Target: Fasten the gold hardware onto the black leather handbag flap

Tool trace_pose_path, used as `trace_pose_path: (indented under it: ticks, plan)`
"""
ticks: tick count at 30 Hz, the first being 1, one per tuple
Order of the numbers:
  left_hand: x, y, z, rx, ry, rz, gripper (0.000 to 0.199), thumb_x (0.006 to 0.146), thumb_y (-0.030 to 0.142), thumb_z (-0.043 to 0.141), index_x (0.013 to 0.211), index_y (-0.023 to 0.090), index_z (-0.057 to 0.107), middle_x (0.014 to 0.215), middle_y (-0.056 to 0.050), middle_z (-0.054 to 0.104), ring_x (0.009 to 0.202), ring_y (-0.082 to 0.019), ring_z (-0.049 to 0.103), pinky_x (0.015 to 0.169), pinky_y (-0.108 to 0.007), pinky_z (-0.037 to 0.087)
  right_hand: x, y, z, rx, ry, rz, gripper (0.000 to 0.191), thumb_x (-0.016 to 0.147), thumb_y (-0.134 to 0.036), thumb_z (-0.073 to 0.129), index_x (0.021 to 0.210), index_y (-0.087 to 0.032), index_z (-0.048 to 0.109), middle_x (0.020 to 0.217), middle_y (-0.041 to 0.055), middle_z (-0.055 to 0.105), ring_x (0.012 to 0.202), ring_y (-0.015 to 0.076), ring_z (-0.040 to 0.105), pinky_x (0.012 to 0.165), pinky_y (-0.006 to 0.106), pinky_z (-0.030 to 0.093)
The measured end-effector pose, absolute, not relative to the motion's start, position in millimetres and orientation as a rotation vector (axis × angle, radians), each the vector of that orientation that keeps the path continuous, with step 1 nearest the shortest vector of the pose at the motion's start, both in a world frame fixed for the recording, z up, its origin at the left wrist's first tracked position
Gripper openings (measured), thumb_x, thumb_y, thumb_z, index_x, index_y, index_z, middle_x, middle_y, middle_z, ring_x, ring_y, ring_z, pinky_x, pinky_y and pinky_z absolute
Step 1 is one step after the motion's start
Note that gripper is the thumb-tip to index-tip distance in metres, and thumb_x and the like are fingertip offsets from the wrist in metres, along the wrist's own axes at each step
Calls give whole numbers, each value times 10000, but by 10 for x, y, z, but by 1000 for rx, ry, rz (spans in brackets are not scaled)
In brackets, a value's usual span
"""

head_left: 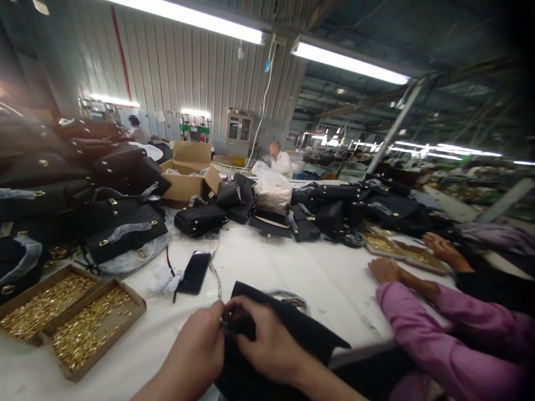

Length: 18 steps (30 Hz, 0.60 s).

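Observation:
A black handbag (298, 323) lies at the table's front edge, partly hidden behind my hands; a handle in clear plastic shows beyond it. My left hand (203, 340) is closed at the bag's left side, its fingertips pinched together against those of my right hand. My right hand (270, 340) is curled round a black part of the bag, thumb and fingers bent inward. Something small and dark sits between the fingertips, too hidden to name. Left of my hands, two cardboard trays (140, 305) hold many small gold-coloured metal pieces.
A phone (194, 273) lies beyond my hands beside a measuring tape (216, 275). Black bags (200, 217) are heaped along the back and left, near an open carton (186, 186). At right, a co-worker's pink sleeve (418, 328) and hand (384, 270) rest near more gold-filled trays (422, 259).

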State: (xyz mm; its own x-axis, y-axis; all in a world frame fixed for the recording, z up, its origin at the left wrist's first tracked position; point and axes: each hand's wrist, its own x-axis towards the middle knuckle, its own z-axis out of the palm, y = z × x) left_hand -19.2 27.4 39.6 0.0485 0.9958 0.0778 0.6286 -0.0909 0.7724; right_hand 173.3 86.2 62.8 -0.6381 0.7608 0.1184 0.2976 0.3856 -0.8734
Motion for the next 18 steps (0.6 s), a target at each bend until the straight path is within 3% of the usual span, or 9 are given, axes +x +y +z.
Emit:
trace_pose_path:
  ticks: [5, 11, 18]
  plan:
    - [-240, 423, 468, 1887, 1710, 721, 197, 857, 49, 544, 962, 196, 622, 889, -56, 705, 869, -234, 673, 738, -318, 372, 1727, 963, 604, -873, -2102, 1232, 481, 781, -28, 630, 1195, -253, 727, 1017, -23, 749, 990, 183, 720, 916, 288, 556]
    - [-244, 539, 501, 1935, 1743, 625, 170, 826, 43, 527, 881, 196, 576, 865, -59, 677, 828, -216, 640, 698, -309, 348, 1717, 1047, 571, -849, -2057, 1277, 464, 782, -26, 639, 1192, -220, 738, 1038, -1, 773, 965, 185, 736, 879, 279, 570]
    - [-238, 526, 612, 2108, 1794, 457, 239, 890, 93, 489, 1030, 212, 642, 934, -84, 741, 864, -291, 714, 673, -352, 315, 1695, 1056, 562, -871, -2029, 1301, 420, 778, -56, 674, 1168, -198, 739, 1052, 15, 775, 990, 198, 735, 901, 292, 576]
